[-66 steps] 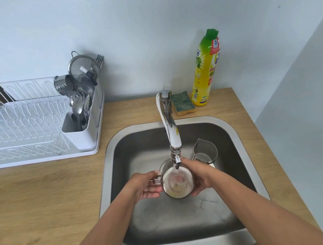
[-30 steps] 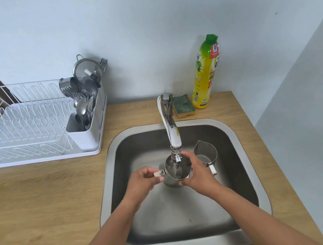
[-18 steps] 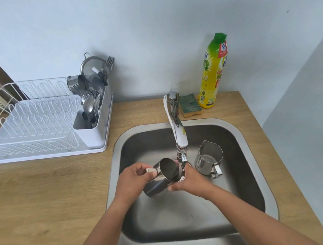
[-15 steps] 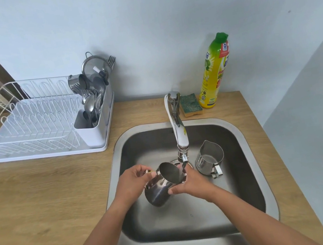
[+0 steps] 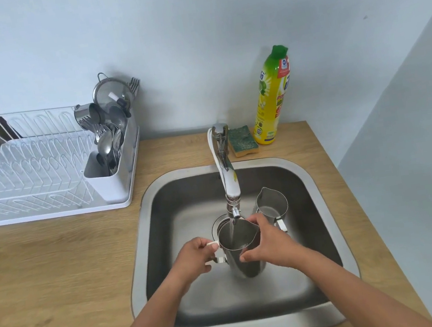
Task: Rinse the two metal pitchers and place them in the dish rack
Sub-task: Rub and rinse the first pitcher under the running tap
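Observation:
A metal pitcher [image 5: 240,247] is held upright under the faucet [image 5: 228,178], and a stream of water runs into its mouth. My left hand [image 5: 196,258] grips its handle on the left side. My right hand [image 5: 268,242] wraps the pitcher's right wall and rim. A second metal pitcher [image 5: 272,205] stands upright on the sink floor just behind my right hand, its spout pointing away. The white wire dish rack [image 5: 26,170] sits on the counter at the left, its plate slots bare.
The steel sink [image 5: 150,258] is set in a wooden counter [image 5: 57,273]. The rack's cutlery caddy [image 5: 113,162] holds spoons, forks and a strainer. A green sponge [image 5: 243,140] and a yellow dish soap bottle [image 5: 273,97] stand behind the sink. Walls close in behind and right.
The pitcher was tipped on its side with its mouth toward the faucet; it is now turned upright under the running water. Both hands kept their hold.

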`<act>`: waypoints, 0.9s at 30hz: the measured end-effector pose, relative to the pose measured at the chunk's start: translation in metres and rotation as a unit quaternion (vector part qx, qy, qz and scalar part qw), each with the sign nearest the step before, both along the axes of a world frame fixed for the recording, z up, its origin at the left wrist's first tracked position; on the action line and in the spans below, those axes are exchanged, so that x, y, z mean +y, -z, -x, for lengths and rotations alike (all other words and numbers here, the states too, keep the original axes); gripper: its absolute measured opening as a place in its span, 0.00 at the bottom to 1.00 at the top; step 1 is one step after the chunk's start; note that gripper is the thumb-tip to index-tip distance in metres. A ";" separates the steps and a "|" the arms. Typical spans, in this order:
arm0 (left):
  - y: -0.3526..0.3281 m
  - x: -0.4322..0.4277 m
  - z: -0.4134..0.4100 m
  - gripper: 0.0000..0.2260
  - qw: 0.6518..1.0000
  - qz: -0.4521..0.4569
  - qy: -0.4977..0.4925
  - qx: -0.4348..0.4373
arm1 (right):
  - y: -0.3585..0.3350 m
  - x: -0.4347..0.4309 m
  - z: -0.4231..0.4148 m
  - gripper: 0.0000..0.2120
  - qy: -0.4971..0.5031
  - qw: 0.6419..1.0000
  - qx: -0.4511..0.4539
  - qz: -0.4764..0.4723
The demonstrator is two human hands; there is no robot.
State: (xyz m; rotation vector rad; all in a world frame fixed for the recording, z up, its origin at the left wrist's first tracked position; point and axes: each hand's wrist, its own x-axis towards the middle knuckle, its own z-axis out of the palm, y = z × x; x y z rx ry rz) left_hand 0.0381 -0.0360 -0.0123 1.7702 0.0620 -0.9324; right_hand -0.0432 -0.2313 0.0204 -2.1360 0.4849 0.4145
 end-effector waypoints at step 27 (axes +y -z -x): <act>-0.033 0.021 -0.014 0.06 0.950 -0.178 -0.006 -0.255 | 0.007 0.023 -0.028 0.40 -0.008 0.996 -0.019 -0.086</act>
